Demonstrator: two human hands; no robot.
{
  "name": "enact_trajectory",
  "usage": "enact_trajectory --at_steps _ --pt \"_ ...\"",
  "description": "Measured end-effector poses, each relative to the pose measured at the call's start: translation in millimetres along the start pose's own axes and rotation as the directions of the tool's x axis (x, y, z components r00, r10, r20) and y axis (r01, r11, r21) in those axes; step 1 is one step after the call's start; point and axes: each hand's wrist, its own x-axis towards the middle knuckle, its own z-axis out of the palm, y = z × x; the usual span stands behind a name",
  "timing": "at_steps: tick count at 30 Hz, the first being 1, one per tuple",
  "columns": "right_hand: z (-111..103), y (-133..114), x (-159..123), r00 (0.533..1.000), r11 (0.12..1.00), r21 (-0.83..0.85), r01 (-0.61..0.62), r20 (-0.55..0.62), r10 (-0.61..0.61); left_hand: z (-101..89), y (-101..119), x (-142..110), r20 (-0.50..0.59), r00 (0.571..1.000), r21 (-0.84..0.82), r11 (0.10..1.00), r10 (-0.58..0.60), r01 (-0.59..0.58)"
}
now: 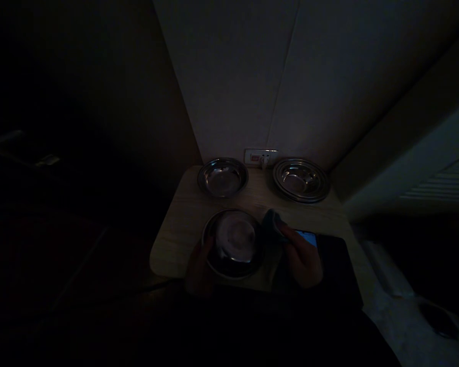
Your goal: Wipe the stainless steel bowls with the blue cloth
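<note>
The scene is very dark. My left hand (199,266) grips the left rim of a steel bowl (235,243) that stands tilted toward me on a small pale wooden table (183,219). My right hand (303,257) is closed on a dark blue cloth (272,224) that touches the bowl's right rim. Two more steel plates lie at the back of the table: one on the left (222,177) and one on the right (301,180).
A white wall socket (260,156) sits on the wall behind the plates. A dark tablet or phone with a lit blue corner (309,237) lies under my right hand. A pale surface with a dark round object (439,318) is at lower right.
</note>
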Motion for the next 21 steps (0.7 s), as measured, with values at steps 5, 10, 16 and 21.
enact_trajectory --at_steps 5,10,16,21 --pt "12 -13 -5 0.970 0.974 -0.056 0.221 0.117 -0.213 6.2 1 -4 0.011 0.999 -0.022 0.998 -0.052 0.052" --pt "21 -19 -10 0.944 0.961 -0.043 0.274 0.202 -0.261 9.1 3 -6 -0.011 0.997 -0.017 0.997 -0.070 0.070" --pt "14 -6 -13 0.921 0.937 -0.100 0.335 0.244 -0.304 11.0 8 -8 -0.056 0.995 -0.001 0.996 -0.085 0.085" --pt "14 -5 -18 0.889 0.900 -0.152 0.408 0.289 -0.354 5.0 -5 -2 -0.041 0.997 -0.039 0.997 -0.071 0.070"
